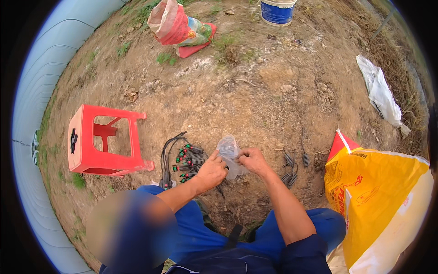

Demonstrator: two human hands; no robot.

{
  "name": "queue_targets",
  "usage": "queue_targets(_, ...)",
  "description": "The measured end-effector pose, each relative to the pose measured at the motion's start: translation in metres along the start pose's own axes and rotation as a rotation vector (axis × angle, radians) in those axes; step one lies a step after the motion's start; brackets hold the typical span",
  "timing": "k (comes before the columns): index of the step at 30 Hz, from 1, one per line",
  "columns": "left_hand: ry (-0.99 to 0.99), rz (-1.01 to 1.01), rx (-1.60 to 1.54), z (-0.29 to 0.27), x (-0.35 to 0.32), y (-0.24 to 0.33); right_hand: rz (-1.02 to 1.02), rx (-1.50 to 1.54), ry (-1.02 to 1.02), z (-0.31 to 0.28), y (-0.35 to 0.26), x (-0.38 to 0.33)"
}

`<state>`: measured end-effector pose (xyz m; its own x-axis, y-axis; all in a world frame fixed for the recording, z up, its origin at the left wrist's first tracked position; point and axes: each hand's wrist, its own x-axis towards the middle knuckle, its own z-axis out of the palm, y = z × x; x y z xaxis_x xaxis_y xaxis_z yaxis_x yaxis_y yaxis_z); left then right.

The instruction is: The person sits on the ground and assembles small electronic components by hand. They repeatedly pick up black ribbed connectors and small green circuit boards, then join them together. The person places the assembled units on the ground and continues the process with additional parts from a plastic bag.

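A clear plastic bag [228, 147] hangs between my hands, low over the dirt in front of my knees. My right hand [253, 161] pinches its right edge between thumb and fingers. At the bag's lower left side is my left hand [211, 173], its fingers bent closed against the plastic. Just left of that hand lies a pile of grey ribbed, coil-like parts [195, 155] with green and red ends. Black cables [164, 160] with similar ribbed ends lie beside the pile. To the right, several more grey ribbed pieces [289, 160] rest on the soil.
A red plastic stool [107, 162] lies on its side at left, a small black object [73, 140] on its seat. A yellow sack [369, 182] stands close at right. Farther off are a red-and-white sack [175, 27], a blue-and-white bucket [277, 13] and white sheeting [380, 89].
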<state>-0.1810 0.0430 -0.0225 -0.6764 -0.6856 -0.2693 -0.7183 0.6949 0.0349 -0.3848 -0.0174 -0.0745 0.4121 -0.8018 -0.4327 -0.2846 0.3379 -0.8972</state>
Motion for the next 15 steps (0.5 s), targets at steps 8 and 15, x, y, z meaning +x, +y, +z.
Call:
queue_targets(8,-0.004,-0.135,-0.087,0.002,-0.015,-0.012,0.105,-0.067,-0.137,0.027,-0.009,-0.002)
queue_targets(15,-0.067,-0.113,-0.147,0.002,-0.007,-0.006,0.117,-0.483,0.295,0.038,-0.015,-0.015)
